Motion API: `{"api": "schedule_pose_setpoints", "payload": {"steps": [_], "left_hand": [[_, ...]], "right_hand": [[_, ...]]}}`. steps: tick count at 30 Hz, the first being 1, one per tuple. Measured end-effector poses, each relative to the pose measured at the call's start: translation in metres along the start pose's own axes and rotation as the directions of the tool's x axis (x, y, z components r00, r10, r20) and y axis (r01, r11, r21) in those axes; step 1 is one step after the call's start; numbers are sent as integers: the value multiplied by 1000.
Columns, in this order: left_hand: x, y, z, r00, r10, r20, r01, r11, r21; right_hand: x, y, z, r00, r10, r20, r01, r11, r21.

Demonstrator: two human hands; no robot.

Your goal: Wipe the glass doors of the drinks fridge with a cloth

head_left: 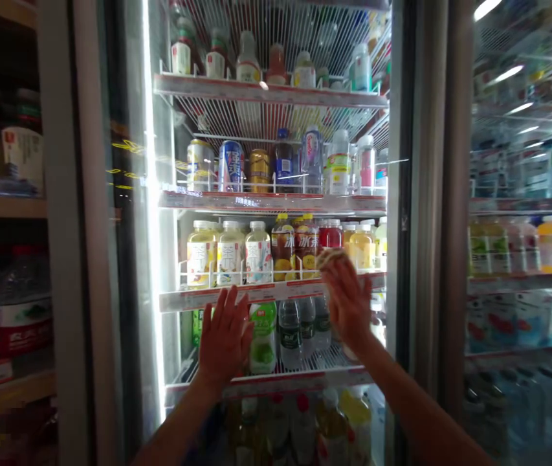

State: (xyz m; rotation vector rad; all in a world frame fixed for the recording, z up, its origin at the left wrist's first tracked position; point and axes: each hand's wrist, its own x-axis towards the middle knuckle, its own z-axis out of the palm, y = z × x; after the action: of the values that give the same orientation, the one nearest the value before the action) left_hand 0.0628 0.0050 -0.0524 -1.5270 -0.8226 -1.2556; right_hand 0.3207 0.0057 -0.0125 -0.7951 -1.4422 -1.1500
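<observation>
Head view.

1. Left hand [224,340]: released. The palm faces away from the camera and the fingers are spread and point upward. It holds nothing. Whether the palm rests on glass cannot be told.
2. Right hand [349,307]: blurred. Its fingers point up and to the left and grasp a tan object [331,259] at the fingertips. The exact grip is not resolvable.
3. Tan object: small, rounded, light brown with a paler top. It sits just above the right fingertips, level with the price rail [256,294]. Blur prevents closer identification.

Items about the hands:
- Just right of the left hand stands a green-labelled bottle [263,336].
- Between the two hands stand clear water bottles [289,333].
- Above the left fingertips runs the price rail, and above it stands a row of pale tea bottles [230,254].
- Up and left of the right hand stand amber iced-tea bottles [295,249].
- Higher still, well above both hands, stands a row of cans [230,165].

Surroundings: the shelves are white wire racks inside a lit drinks cooler. A bright light strip [152,194] runs vertically, left of the left hand. A dark door post [402,194] stands just right of the right hand. Beyond it is a second cooler [523,246], dimmer, with glare on its glass. Far left of the left hand, wooden shelving [6,206] carries large bottles in shadow.
</observation>
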Motion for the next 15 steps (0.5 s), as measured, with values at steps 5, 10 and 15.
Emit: {"api": "schedule_pose_setpoints", "payload": {"steps": [5, 10, 15], "left_hand": [[1, 1, 1, 1000, 7, -6, -7, 1000, -10], [0, -1, 1, 1000, 11, -4, -11, 1000, -1], [-1, -2, 0, 999, 36, 13, -36, 999, 4]], "right_hand": [[22, 30, 2, 931, 295, -217, -313, 948, -56], [23, -23, 4, 989, -129, 77, 122, 989, 88], [34, 13, 2, 995, 55, -79, -57, 998, -22]]}}
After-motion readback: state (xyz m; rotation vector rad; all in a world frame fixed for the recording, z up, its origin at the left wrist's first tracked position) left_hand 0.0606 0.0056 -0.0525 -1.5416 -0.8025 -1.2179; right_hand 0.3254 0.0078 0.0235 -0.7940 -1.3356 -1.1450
